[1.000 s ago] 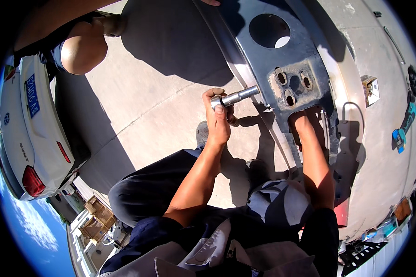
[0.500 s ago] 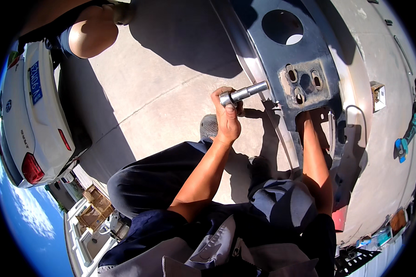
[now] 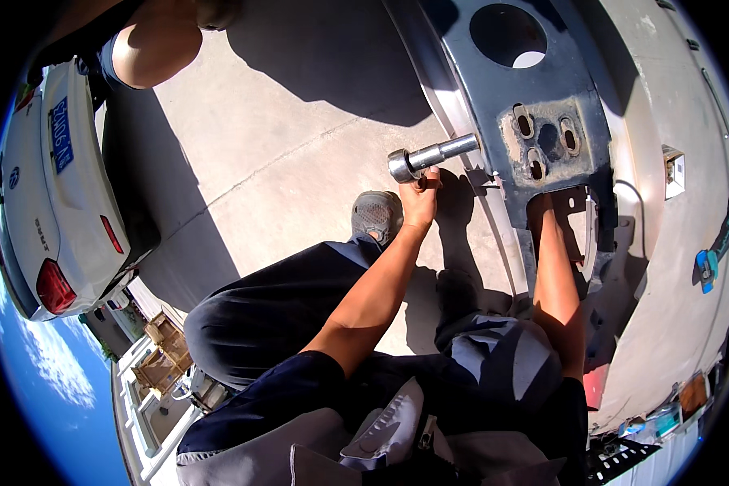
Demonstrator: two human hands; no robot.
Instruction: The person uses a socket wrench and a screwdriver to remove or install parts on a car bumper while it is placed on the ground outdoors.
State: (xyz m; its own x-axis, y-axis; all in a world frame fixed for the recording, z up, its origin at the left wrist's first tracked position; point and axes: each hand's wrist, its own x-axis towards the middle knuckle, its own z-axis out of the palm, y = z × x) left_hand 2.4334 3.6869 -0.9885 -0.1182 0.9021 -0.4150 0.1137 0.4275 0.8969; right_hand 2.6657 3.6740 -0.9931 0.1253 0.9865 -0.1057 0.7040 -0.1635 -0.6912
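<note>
My left hand [image 3: 419,201] is closed just below a chrome ratchet wrench [image 3: 400,166]; the wrench's handle is mostly hidden by the hand and the view angle. From its head a chrome extension with a socket [image 3: 454,147] reaches right, its tip against the left side of a dark metal vehicle panel [image 3: 579,97]. The panel has a large round hole and several slots in a worn, rusty patch. My right forearm [image 3: 555,267] goes into the panel's lower opening. The right hand is inside it, with its fingers hidden.
At upper left another person's bent knee [image 3: 158,53] shows near a parked white car [image 3: 69,194]. A small open box [image 3: 674,172] and a teal cordless power tool [image 3: 709,263] lie on the concrete at right. Wooden crates [image 3: 166,356] stand at lower left.
My left hand has shifted from around the ratchet's head to below it. The panel and wrench appear slightly further right in view. My right arm stays inside the opening.
</note>
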